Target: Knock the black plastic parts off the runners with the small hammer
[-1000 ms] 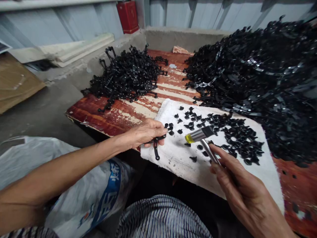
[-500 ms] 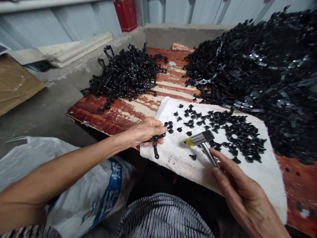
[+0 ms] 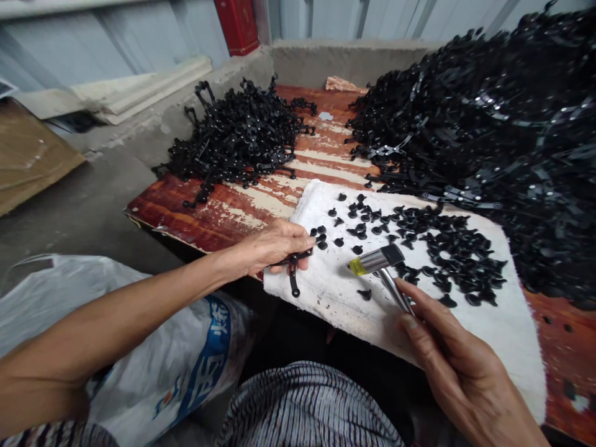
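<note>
My left hand (image 3: 279,245) is closed on a black jointed linkage (image 3: 293,279), one arm of which hangs down over the near left edge of the white cloth (image 3: 335,292). Several small black caps (image 3: 321,237) lie right beside those fingertips. Around its metal handle, my right hand (image 3: 456,354) grips a small hammer (image 3: 379,261) with a yellow face and a black face. The hammer head is held over the cloth, its yellow end towards my left hand. Many more loose black caps (image 3: 447,248) are scattered over the cloth's right half.
A pile of black linkages (image 3: 242,136) sits at the back left of the worn red board (image 3: 316,152). A larger heap of black linkages (image 3: 479,136) covers the right side. Below my left arm is a white plastic sack (image 3: 153,347). A cardboard box (image 3: 37,155) stands far left.
The view has shifted very slightly. Both hands keep nearly the same place, the linkage and the hammer still in them.
</note>
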`<move>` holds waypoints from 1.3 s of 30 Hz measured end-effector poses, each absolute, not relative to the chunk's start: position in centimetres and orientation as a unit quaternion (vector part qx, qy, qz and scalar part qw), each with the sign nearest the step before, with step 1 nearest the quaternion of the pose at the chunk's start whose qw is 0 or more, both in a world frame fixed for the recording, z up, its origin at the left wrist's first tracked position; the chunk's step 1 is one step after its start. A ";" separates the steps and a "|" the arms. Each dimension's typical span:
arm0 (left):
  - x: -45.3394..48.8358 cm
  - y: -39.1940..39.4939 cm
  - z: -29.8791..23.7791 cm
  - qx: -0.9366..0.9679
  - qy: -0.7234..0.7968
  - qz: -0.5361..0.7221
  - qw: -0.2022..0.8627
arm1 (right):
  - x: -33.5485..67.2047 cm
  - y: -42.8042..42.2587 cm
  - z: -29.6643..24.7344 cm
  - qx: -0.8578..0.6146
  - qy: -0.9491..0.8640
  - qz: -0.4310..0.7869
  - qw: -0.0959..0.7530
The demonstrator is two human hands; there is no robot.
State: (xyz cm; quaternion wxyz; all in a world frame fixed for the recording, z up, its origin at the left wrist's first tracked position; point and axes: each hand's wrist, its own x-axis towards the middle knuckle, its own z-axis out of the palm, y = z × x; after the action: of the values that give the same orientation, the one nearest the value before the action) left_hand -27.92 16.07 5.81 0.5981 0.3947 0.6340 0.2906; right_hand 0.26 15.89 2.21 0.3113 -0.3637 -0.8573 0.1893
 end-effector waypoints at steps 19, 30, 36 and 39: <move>-27.5 16.3 5.6 0.434 0.673 0.251 0.544 | -1.5 17.9 5.0 -0.284 -0.911 0.100 0.282; -26.7 16.2 6.3 0.404 0.673 0.272 0.557 | -3.9 18.7 5.6 -0.259 -0.934 -0.010 0.245; -26.7 16.1 6.4 0.402 0.665 0.276 0.565 | -3.7 17.9 7.0 -0.281 -0.899 0.034 0.334; -26.6 16.1 6.8 0.403 0.674 0.267 0.558 | -3.7 18.1 6.3 -0.266 -0.921 0.008 0.286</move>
State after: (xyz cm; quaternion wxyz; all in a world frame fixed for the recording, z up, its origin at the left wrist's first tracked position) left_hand -26.58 16.10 6.76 0.5582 0.4035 0.6739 0.2673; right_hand -3.71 18.12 6.32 0.2858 -0.2659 -0.9206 0.0078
